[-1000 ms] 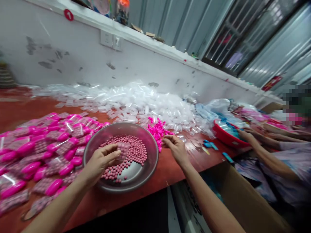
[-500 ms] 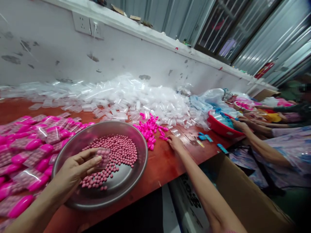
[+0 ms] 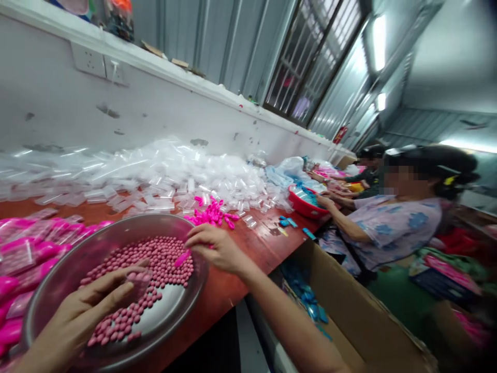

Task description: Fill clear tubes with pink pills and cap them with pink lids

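Over a metal bowl [image 3: 194, 305] of pink balls [image 3: 155, 254], my left hand [image 3: 91, 305] pinches a small clear packet [image 3: 140, 280] with pink balls inside. My right hand [image 3: 213, 246] is above the bowl's right rim, its fingers closed on a bright pink cap [image 3: 182, 258]. The cap points down toward the balls, apart from the packet. Behind the bowl lies a pile of pink caps [image 3: 213, 211]. Filled packets with pink ends [image 3: 23, 259] are heaped left of the bowl.
A long pile of clear empty sleeves [image 3: 155, 176] runs along the wall. To the right are blue packets [image 3: 287, 221], a red basin [image 3: 308, 204] and a seated person [image 3: 399, 217] reaching into it. A cardboard box [image 3: 349, 305] stands below the table edge.
My right hand has come from the pile of caps to above the bowl, now holding a pink cap. My left hand still holds the packet. The view has turned to the right.
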`<state>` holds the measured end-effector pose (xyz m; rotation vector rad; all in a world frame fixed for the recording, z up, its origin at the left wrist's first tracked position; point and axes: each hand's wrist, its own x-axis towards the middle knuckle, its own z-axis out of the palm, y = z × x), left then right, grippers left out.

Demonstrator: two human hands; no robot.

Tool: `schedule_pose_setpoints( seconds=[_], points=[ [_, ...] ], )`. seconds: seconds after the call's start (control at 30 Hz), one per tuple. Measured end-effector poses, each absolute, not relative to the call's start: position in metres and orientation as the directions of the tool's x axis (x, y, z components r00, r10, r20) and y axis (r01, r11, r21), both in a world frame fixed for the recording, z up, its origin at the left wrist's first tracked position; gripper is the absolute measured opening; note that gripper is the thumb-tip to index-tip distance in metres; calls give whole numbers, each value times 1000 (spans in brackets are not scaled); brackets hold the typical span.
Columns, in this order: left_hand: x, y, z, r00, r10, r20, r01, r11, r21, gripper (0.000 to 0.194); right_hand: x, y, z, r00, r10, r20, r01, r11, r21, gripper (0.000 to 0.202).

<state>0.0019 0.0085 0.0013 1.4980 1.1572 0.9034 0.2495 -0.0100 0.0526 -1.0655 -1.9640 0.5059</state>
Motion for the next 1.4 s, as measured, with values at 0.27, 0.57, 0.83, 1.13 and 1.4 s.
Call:
schedule_pose_setpoints(
  seconds=[0.27, 0.57, 0.83, 1.13, 1.4],
  points=[
    [2, 4, 8, 304, 950, 71, 113, -110, 987, 24, 175, -6, 22, -69, 952, 297, 287, 304, -908, 35],
    [8, -7, 14, 380, 891, 249, 49, -288, 956, 26, 185, -22, 43, -143, 882, 448, 515, 453, -728, 23],
    [2, -17, 21, 399, 839, 370, 85, -436, 896, 24, 186, -24, 43, -440, 823, 360, 624, 568, -537, 21],
    [1, -21, 6, 462, 767, 444, 274, -600, 752, 22, 185, -32, 36, -638, 707, 307, 694, 700, -170, 14],
    [3, -14, 13, 328, 884, 333, -1, -352, 936, 23, 186, -30, 36, -325, 892, 314, 483, 442, -756, 26]
  ],
)
